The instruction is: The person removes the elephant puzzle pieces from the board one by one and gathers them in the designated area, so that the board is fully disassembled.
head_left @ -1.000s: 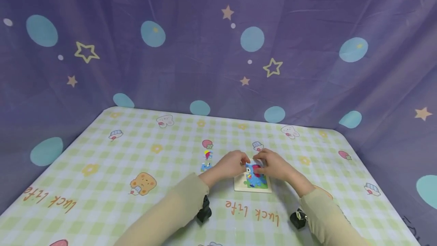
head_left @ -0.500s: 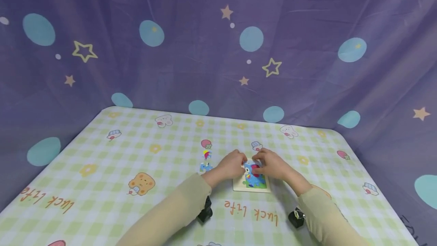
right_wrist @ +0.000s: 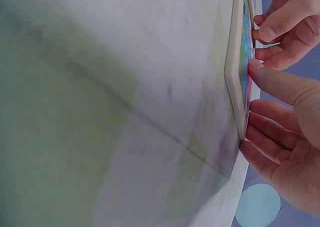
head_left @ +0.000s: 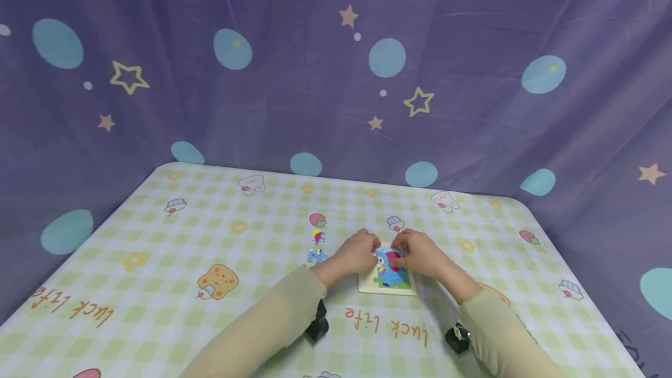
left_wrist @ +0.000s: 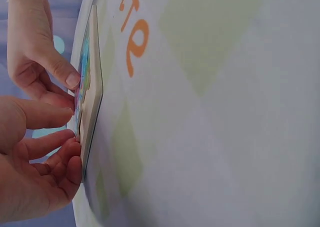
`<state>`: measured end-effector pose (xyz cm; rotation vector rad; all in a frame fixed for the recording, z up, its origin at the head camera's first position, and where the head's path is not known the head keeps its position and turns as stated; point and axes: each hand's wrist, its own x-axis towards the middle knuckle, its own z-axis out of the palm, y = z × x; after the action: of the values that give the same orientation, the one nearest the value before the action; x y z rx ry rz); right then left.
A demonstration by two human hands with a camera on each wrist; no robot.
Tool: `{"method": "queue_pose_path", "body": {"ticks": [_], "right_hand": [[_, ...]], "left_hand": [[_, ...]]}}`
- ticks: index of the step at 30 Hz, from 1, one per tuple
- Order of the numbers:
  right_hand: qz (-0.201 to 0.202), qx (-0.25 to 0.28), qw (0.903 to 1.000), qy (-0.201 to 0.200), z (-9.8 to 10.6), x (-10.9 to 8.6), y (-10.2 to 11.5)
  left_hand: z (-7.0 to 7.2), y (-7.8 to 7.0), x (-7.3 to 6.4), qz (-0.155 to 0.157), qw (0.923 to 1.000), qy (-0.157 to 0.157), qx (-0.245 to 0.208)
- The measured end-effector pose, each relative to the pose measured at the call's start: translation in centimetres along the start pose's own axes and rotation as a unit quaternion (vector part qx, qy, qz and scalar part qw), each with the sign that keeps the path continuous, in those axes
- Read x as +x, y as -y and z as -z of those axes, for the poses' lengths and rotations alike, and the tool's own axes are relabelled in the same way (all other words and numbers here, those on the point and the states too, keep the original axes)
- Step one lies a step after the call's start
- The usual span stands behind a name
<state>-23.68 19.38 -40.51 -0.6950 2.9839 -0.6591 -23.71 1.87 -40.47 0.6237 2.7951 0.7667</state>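
A small wooden puzzle board [head_left: 387, 292] lies on the table, bearing a blue character picture [head_left: 391, 277] with a red part; bare wood shows along its left side. My left hand [head_left: 359, 252] bends over the top left corner, thumb and index fingertips pinching a puzzle piece [left_wrist: 77, 131] that they mostly hide. At the board's right side, my right hand [head_left: 423, 254] presses its thumb [right_wrist: 257, 67] onto the picture while the other fingers grip the far edge. Two loose puzzle pieces, one with yellow and red [head_left: 318, 237] and one blue [head_left: 316, 256], lie left of the board.
A checked tablecloth [head_left: 273, 319] with printed food and animal figures covers the table. Behind it hangs a purple curtain [head_left: 315, 92] with stars and blue dots. Black wrist devices [head_left: 317, 324] sit below both sleeves.
Both hands stay at the board with only slight finger shifts at its top edge. The loose pieces keep their places; the head view drifts slightly.
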Motion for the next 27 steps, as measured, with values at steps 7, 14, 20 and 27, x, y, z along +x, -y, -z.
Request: {"method": "queue_pose_path", "body": {"ticks": [7,14,20,27], "right_hand": [[0.015,0.004,0.9998,-0.011,-0.07,-0.08,-0.15],[0.015,0.008,0.9998,-0.01,-0.12,-0.1,-0.31],[0.011,0.01,0.9998,-0.013,-0.25,-0.08,-0.47],[0.009,0.014,0.9998,-0.014,-0.32,-0.1,-0.35]], "left_hand": [[-0.08,0.03,0.24,0.013,0.9996,-0.007,-0.025],[-0.13,0.09,0.34,0.009,0.9985,-0.023,-0.049],[0.06,-0.02,0.32,0.005,0.9966,-0.046,-0.069],[-0.2,-0.12,0.68,0.027,0.9955,-0.059,-0.069]]}}
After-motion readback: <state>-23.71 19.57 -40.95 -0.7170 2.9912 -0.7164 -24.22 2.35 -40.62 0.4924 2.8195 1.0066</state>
